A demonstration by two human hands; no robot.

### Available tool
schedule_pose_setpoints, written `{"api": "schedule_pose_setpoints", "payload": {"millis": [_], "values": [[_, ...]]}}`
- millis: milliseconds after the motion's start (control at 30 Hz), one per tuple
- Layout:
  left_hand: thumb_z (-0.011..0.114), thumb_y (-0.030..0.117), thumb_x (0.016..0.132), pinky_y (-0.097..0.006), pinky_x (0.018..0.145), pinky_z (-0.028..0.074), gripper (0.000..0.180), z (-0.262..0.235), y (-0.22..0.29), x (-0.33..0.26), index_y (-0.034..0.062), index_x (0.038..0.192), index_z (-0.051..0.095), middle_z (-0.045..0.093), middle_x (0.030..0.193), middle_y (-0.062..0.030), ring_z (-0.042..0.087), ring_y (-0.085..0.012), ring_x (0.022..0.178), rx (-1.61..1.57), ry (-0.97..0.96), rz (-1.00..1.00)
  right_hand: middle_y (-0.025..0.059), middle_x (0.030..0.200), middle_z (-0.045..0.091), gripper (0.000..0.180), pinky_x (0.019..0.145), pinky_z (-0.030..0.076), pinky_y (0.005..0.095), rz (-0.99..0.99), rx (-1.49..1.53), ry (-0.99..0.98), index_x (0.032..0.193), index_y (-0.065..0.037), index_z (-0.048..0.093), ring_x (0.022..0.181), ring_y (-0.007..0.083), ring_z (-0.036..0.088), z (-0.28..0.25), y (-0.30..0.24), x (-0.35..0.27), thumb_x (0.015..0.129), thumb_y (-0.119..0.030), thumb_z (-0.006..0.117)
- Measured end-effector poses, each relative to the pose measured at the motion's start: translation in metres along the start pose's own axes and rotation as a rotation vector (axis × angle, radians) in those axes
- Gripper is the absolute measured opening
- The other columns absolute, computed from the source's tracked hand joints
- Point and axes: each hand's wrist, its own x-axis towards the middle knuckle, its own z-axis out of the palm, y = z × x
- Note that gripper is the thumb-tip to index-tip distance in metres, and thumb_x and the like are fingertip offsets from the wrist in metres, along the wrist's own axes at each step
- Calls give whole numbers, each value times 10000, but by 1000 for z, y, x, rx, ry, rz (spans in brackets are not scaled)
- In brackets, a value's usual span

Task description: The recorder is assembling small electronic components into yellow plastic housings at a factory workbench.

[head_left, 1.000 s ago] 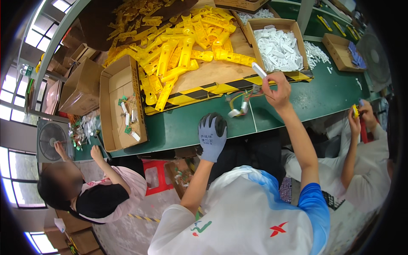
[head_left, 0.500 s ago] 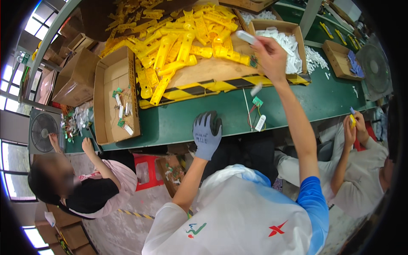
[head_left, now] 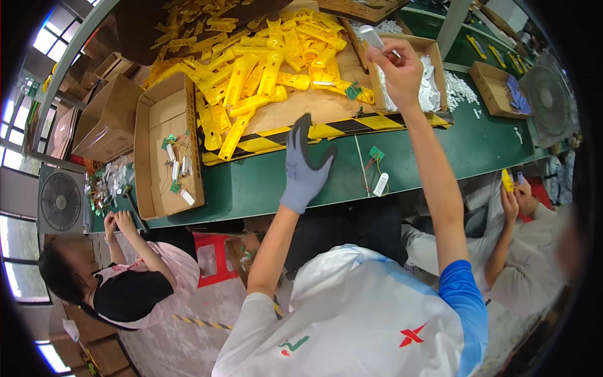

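My right hand (head_left: pixel 402 72) is raised over the cardboard box of white plastic pieces (head_left: pixel 430 88). Its fingers pinch a slim white plastic piece (head_left: pixel 370 36). My left hand (head_left: pixel 308 166), in a grey glove, reaches over the green table's near part, fingers up and thumb spread, holding nothing. Beyond it lies a heap of yellow plastic shells (head_left: pixel 270 72) on a wooden board. One yellow shell (head_left: pixel 339 88) at the heap's right end has a green circuit board (head_left: pixel 353 91) by it. Between my hands, a wired circuit board (head_left: pixel 376 152) and a white oblong part (head_left: pixel 380 183) rest on the table.
A cardboard tray (head_left: pixel 144 157) with wired boards stands at the left. Black-and-yellow tape (head_left: pixel 326 131) edges the wooden board. Loose white pieces (head_left: pixel 461 88) and a small box with blue parts (head_left: pixel 493 94) lie to the right. Co-workers sit on both sides.
My left hand has moved up toward the taped edge, and its thumb has spread. My right hand has shifted slightly up with the white piece. A blurred white piece below it is no longer visible.
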Motion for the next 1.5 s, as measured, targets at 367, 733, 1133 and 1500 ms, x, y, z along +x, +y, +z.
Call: {"api": "schedule_pose_setpoints", "payload": {"millis": [367,733,1133,1500], "values": [[704,231,796,-463,1091,332,600,78,-88,153,115,1344,490,527,1301,-148,476,-350,1217,457,-474,441,50,980,569,246,741,519,246,342,1664,233,1185,-21,572,806,138,537,-68,-50,-117,965,-125,598],[640,97,763,-449,953,429,503,16,-52,144,101,1262,576,554,1165,-120,524,-295,1084,677,-141,858,75,872,701,237,709,521,216,436,7,274,1081,43,689,772,107,657,-38,-31,-122,871,-62,719],[742,115,761,-431,921,428,543,-14,-41,94,89,1274,564,579,1211,-101,529,-307,1087,535,-78,634,106,804,678,200,583,544,259,-123,-638,191,1013,-1,716,663,171,678,4,-12,-94,814,-19,732],[787,45,686,-426,906,446,547,-44,-9,59,80,1202,606,605,1169,-96,549,-304,1060,348,-136,643,113,943,712,292,705,556,269,-22,-474,-16,1057,-5,716,804,163,696,-13,-49,-102,773,-34,778]]}}
